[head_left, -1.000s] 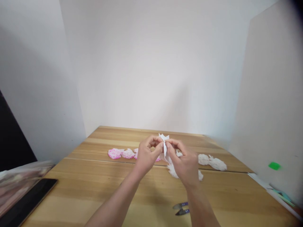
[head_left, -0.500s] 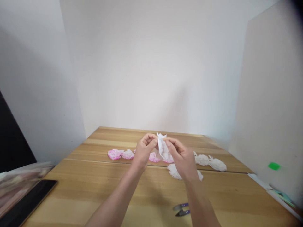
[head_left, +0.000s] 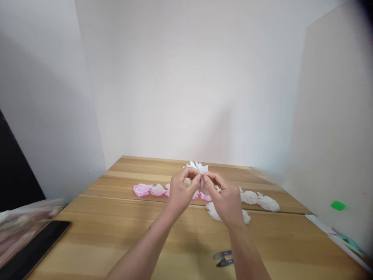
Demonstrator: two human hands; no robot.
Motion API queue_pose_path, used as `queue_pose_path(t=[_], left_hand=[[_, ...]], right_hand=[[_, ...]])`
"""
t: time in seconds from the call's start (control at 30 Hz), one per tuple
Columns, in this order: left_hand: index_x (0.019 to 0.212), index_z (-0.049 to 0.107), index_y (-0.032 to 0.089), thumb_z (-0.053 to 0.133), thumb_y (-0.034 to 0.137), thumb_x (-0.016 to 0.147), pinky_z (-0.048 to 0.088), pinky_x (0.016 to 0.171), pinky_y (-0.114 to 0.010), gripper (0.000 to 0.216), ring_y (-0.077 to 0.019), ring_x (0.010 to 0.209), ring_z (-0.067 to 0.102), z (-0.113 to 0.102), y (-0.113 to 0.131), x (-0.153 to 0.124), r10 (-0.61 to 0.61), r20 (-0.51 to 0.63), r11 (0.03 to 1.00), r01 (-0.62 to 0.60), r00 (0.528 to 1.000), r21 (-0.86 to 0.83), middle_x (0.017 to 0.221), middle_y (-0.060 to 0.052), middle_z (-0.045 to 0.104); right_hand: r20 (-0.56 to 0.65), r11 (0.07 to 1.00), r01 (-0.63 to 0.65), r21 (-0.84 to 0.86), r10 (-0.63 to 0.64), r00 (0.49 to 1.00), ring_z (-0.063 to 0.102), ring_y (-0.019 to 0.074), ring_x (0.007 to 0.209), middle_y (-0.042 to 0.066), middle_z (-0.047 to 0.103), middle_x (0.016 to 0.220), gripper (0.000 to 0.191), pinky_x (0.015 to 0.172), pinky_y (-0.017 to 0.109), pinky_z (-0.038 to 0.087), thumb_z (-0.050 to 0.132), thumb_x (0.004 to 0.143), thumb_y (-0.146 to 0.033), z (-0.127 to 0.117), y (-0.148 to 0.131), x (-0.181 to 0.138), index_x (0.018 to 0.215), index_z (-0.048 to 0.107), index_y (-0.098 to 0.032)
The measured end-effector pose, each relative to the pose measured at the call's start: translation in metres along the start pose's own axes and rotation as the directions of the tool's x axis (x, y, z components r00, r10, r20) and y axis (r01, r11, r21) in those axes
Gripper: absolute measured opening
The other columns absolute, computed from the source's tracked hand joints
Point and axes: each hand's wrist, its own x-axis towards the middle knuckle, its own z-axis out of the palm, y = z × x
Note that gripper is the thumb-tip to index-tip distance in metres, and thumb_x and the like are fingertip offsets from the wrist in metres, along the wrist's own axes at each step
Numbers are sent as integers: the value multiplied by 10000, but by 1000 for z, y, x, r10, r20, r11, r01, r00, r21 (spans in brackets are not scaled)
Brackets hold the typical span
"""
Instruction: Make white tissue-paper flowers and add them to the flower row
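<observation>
A white tissue-paper flower [head_left: 200, 168] is held up above the table, its pointed petals fanned out at the top. My left hand [head_left: 183, 188] pinches it from the left and my right hand [head_left: 223, 194] pinches it from the right, the thumbs and fingertips nearly touching at its middle. Behind and below my hands lies a row of paper flowers, with a pink-edged flower [head_left: 142, 189] at the left end and a white flower [head_left: 268, 203] at the right end. Another white flower [head_left: 214, 212] is partly hidden by my right hand.
Thread snips [head_left: 223, 259] with purple handles lie by my right forearm. A black phone [head_left: 43, 245] and a clear plastic bag [head_left: 26, 221] are at the left. Papers [head_left: 320, 225] lie along the right edge of the wooden table [head_left: 116, 233]; walls stand behind it.
The white tissue paper has been spread from a folded, hanging shape into a fan of points. My hands have come closer together at its middle.
</observation>
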Motion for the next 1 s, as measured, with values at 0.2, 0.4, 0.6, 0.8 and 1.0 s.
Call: queue_pose_path(t=[0.2, 0.4, 0.6, 0.8, 1.0], left_hand=[[753, 585, 150, 561, 200, 814, 444, 685, -220, 83, -120, 692, 569, -1, 0, 0, -5, 25, 1000, 5, 1000, 8, 722, -18, 624], [774, 583, 147, 582, 245, 820, 447, 661, -211, 109, -111, 687, 566, -1, -4, 1, -68, 38, 990, 73, 997, -122, 722, -15, 614], [835, 601, 145, 679, 339, 758, 458, 654, -205, 223, -106, 694, 577, -1, -8, 3, -178, 55, 936, 186, 983, -300, 763, -17, 635], [855, 623, 149, 627, 370, 797, 468, 702, -233, 229, -127, 724, 608, -1, -4, 5, -151, 63, 939, 163, 987, -302, 760, -26, 659], [787, 625, 160, 550, 338, 860, 442, 646, -230, 206, -121, 670, 560, -9, 15, -4, -83, -105, 967, 55, 991, -247, 711, -26, 650]], right_hand=[[8, 999, 35, -20, -35, 999, 637, 163, 751, 32, 713, 844, 276, 672, 235, 476, 497, 899, -356, -3, -1, 1, 934, 717, -193], [12, 1000, 11, 4, -11, 1000, 643, 160, 752, 15, 715, 831, 213, 691, 235, 475, 552, 873, -358, -3, -1, 1, 881, 703, -208], [31, 996, 88, -25, -88, 996, 649, 177, 797, 42, 717, 891, 228, 728, 270, 488, 515, 894, -338, -2, 0, 0, 918, 701, -208], [34, 997, 69, 34, -70, 997, 656, 201, 885, 54, 715, 997, 237, 802, 314, 504, 543, 873, -349, -3, 1, 2, 988, 709, -225], [20, 879, -268, 395, 283, 959, 663, 204, 766, 57, 732, 863, 308, 665, 304, 519, 653, 765, -410, 14, 37, 14, 966, 722, -187]])
